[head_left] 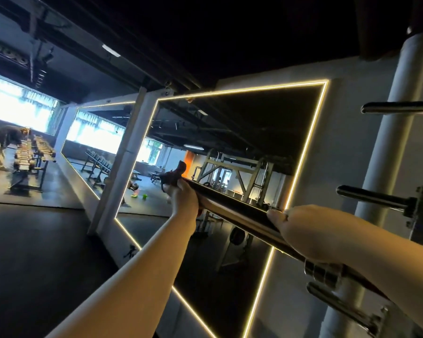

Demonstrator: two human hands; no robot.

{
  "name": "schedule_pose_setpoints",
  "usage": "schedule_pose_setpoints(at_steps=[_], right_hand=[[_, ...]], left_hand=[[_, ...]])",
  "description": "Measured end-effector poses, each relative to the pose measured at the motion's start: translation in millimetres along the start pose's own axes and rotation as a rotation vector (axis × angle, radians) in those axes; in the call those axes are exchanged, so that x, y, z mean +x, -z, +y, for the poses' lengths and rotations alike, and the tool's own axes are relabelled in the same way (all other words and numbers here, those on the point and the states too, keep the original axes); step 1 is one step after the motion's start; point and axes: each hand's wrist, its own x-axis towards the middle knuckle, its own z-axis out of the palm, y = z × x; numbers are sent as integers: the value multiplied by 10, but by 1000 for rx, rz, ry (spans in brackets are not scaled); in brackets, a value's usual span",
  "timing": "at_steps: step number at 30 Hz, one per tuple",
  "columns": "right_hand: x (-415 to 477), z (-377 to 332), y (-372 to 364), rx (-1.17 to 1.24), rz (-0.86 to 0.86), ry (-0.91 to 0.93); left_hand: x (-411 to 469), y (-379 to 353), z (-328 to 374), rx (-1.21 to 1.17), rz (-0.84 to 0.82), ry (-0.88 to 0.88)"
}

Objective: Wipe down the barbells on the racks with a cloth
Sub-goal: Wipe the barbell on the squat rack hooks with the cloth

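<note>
Two hands: on bar, slanting from near-right rack to far centre.
Left hand: grips cloth round bar, far.
Right hand: clenched on bar, near.
Tip: steady with right, slide cloth along.

Arms are being held outstretched; left hand is being clenched on dark red cloth, right hand on dark metal barbell.

Left hand clutches cloth on barbell; right hand seemingly gripping.
</note>
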Motion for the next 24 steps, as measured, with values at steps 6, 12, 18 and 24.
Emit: schedule_pose_setpoints(at_steps=[6, 12, 18, 24], right_hand=[[-100, -63, 59, -89, -60, 10], [-109, -32, 107, -108, -61, 19], [-63, 23, 44, -54, 13, -1], [-38, 57, -7, 162, 131, -35]], left_hand=[[-1614, -120, -169, -165, -320, 50], [-2259, -232, -148, -459, -397, 139], [-1660, -109, -256, -109, -337, -140], [-1678, -96, -147, 256, -345, -573]])
